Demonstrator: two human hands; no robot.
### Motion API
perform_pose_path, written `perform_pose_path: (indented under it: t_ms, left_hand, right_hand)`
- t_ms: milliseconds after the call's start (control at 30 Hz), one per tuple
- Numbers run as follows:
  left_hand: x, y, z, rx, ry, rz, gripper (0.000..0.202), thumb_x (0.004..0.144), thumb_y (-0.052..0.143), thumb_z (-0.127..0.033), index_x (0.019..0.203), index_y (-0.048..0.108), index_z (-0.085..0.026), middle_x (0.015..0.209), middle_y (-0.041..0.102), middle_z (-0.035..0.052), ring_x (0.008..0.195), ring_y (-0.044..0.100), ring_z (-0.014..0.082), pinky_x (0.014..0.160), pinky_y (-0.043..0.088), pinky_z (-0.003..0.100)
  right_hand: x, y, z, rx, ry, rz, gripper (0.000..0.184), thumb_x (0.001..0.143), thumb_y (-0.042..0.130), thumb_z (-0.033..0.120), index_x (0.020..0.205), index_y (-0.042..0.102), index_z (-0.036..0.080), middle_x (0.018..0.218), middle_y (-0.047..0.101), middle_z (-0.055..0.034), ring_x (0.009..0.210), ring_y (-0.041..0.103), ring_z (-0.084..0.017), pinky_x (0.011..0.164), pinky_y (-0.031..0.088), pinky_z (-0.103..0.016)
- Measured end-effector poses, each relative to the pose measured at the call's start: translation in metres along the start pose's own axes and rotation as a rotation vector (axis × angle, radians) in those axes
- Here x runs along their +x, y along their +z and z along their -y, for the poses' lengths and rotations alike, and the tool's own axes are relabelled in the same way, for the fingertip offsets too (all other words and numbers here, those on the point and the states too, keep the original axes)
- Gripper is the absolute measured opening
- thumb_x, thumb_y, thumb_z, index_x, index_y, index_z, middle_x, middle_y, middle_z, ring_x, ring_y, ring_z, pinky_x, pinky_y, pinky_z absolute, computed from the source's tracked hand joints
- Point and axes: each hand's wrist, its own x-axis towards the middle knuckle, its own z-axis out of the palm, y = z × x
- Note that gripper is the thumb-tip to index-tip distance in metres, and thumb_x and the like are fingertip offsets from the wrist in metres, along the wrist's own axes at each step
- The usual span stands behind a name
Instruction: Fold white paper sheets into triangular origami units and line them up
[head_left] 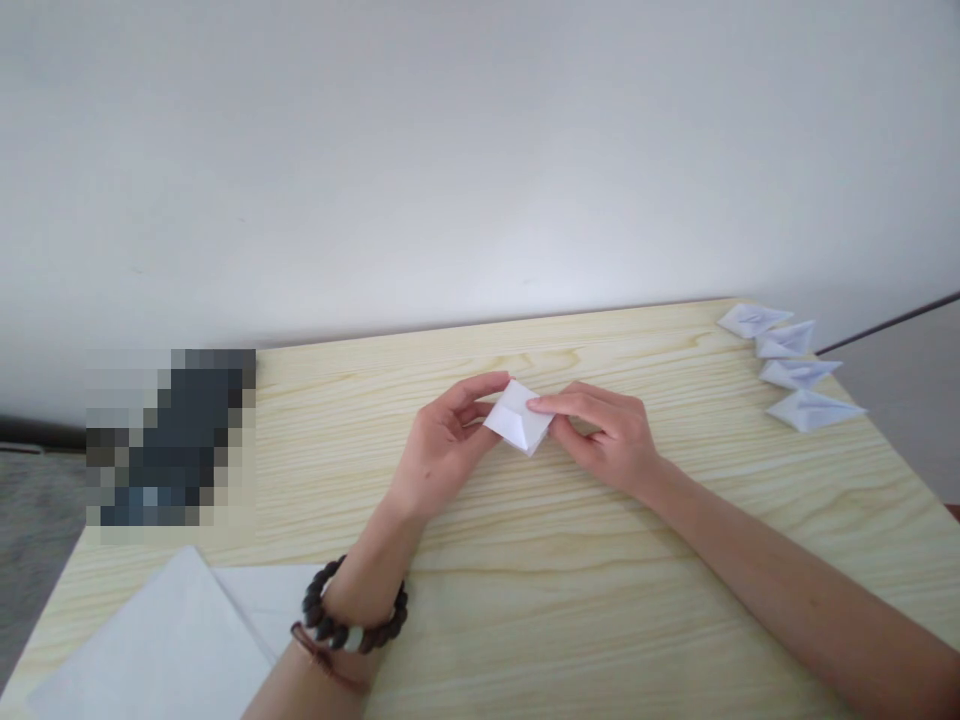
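A small piece of folded white paper (517, 420), roughly diamond-shaped with layered flaps, is held between both hands above the middle of the table. My left hand (450, 435) is closed on its left corner, fingers behind and thumb in front. My right hand (604, 430) pinches the right side, with the index finger lying across the upper face and the thumb beneath. The underside of the paper is hidden.
Several folded white paper shapes (806, 375) with pointed ends lie in a row at the table's right edge. Flat white sheets (165, 640) rest at the lower left. Behind them is a dark pixelated object (187, 430). A white wall (480, 150) borders the wooden table (562, 620).
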Motion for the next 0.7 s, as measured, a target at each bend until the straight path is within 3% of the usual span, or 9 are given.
perform_pose_path:
  t_ms: [233,500,700]
  left_hand:
    - [0.0003,-0.0058,0.0044,-0.124,-0.038,0.091,0.039,0.080,0.069,-0.025,0.118,0.062,-0.019,0.128,0.062,0.0101,0.100,0.066,0.0221,0.085,0.053,0.034]
    - [0.0014,-0.0068,0.0058,-0.278,-0.099,0.128,0.045,0.072,0.067,-0.012,0.117,0.064,-0.020,0.122,0.066,0.0079,0.104,0.065,0.0239,0.090,0.051,0.037]
    - [0.0027,-0.0002,0.0060,-0.288,-0.140,-0.036,0.036,0.077,0.068,-0.025,0.112,0.066,-0.016,0.117,0.068,0.0105,0.104,0.064,0.0232,0.089,0.051,0.035]
  right_hand:
    - [0.0037,-0.0036,0.0025,0.107,0.044,0.027,0.023,0.085,0.052,0.008,0.096,0.069,0.020,0.077,0.072,-0.0027,0.070,0.067,-0.013,0.063,0.052,-0.024]
    - [0.0047,-0.0054,0.0025,0.127,0.127,0.033,0.022,0.084,0.053,0.008,0.092,0.070,0.020,0.081,0.075,-0.0013,0.068,0.069,-0.012,0.062,0.053,-0.021]
    - [0.0047,-0.0032,0.0009,0.135,0.058,0.052,0.025,0.084,0.051,0.006,0.093,0.070,0.020,0.078,0.072,-0.0025,0.067,0.067,-0.011,0.061,0.051,-0.021]
